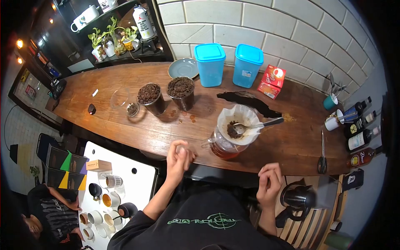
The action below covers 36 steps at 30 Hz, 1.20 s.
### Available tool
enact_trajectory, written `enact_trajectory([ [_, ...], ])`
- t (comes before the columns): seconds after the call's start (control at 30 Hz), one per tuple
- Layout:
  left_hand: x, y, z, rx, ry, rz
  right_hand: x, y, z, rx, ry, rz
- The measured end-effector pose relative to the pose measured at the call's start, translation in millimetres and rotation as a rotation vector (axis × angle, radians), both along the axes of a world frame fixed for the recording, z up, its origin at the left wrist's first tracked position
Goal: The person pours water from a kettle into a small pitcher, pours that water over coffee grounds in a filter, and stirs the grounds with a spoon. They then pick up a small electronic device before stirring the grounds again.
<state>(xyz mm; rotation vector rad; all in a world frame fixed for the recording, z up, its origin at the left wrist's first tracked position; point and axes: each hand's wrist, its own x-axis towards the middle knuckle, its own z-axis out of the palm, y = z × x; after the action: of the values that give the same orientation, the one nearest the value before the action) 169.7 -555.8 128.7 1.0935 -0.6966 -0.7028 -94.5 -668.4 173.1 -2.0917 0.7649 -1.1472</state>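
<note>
both hands hang loosely curled and empty: left hand [179, 158] near the glass jug [223, 146]; a careless knock could topple its spoon [258, 124] and paper filter [238, 116]. right hand [270, 183] is off the counter.

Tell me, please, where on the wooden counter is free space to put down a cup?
Bare wood lies on the counter left end, between the small dark object and the near edge. Another patch lies between the dripper and the scissors. It is crowded around the two bean jars, the blue tubs and the bottles. Both hands, left and right, hold nothing.
</note>
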Motion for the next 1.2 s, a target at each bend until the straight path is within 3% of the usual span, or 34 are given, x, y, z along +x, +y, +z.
enact_trajectory([
  [0.07, 3, 19, 0, 0.078, -0.067, -0.106, 15, 15, 3, -0.027, -0.086, 0.128],
  [0.13, -12, 31, 23, -0.071, -0.091, -0.249, 47, 31, 8, -0.051, -0.116, 0.273],
  [0.27, -4, 68, 41, 0.009, 0.011, -0.604, 104, 48, 23, -0.303, -0.008, 0.602],
  [0.4, 8, 91, 23, -0.054, 0.052, -0.585, 130, 50, 30, -0.323, -0.035, 0.62],
  [0.47, 15, 90, 19, -0.303, 0.142, -0.657, 135, 51, 29, -0.269, -0.08, 0.605],
  [0.53, 19, 97, 21, -0.188, 0.101, -0.613, 135, 46, 30, 0.047, 0.059, 0.751],
  [0.6, 18, 95, 23, -0.275, 0.098, -0.82, 139, 38, 16, 0.348, 0.009, 0.889],
  [0.7, 13, 85, 34, -0.305, 0.113, -0.936, 148, 46, -2, 0.818, -0.342, 0.915],
  [0.8, 10, 80, 32, -0.298, 0.145, -0.892, 149, 62, -21, 1.08, -0.448, 0.91],
  [0.93, 21, 81, 35, -0.228, 0.106, -0.859, 152, 80, -35, 1.211, -0.533, 0.79],
  [1.0, 23, 85, 40, -0.121, 0.07, -0.815, 160, 84, -11, 1.245, -0.433, 0.732],
  [1.1, 32, 88, 37, 0.073, -0.196, -0.986, 170, 87, -8, 1.131, -0.595, 0.79],
  [1.13, 31, 90, 25, 0.035, -0.334, -0.959, 167, 88, -9, 1.177, -0.611, 0.806],
  [1.2, 36, 94, 33, 0.049, -0.361, -0.986, 166, 81, -4, 1.089, -0.494, 0.883],
])
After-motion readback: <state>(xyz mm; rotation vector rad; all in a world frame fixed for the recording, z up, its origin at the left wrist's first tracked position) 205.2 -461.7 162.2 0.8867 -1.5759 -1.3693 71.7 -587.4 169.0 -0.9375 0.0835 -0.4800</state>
